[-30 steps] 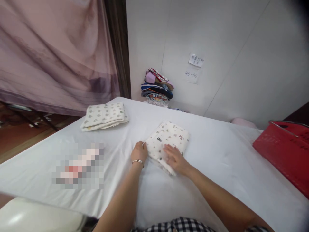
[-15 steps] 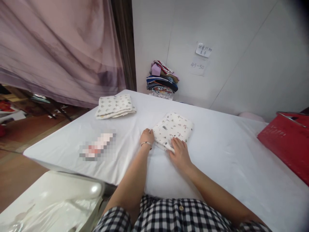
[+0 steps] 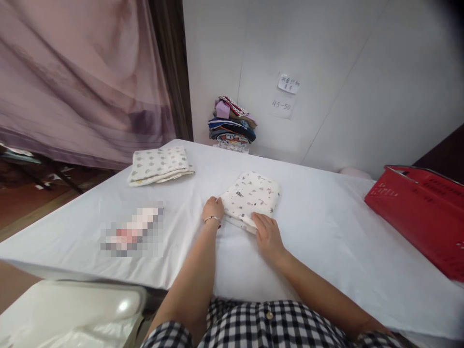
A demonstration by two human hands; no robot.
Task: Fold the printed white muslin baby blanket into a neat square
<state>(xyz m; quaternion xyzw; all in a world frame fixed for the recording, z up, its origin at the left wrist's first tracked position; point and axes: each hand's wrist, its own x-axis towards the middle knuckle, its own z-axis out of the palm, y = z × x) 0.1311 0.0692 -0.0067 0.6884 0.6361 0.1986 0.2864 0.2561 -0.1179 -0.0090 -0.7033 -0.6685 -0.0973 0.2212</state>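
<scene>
A folded white cloth (image 3: 250,193) with small grey and brown prints lies on the white-covered table in front of me. At its left corner, my left hand (image 3: 213,210), with a bracelet at the wrist, is closed on the edge. My right hand (image 3: 267,234) grips the near right edge, fingers over the top and the thumb hidden. Farther back on the left rests another folded cloth (image 3: 159,164), white with grey motifs, which neither hand touches.
A red plastic basket (image 3: 416,217) stands on the right of the table (image 3: 319,232). Stacked fabrics (image 3: 232,128) sit by the wall beyond the far edge. A pixelated item (image 3: 132,232) lies at left. Below it is a pale, shiny surface (image 3: 72,304). A pink curtain (image 3: 83,72) hangs behind.
My view has turned a little to the right, so the table's things appear farther left and more of the red basket shows. Both hands stay at the folded cloth's edges.
</scene>
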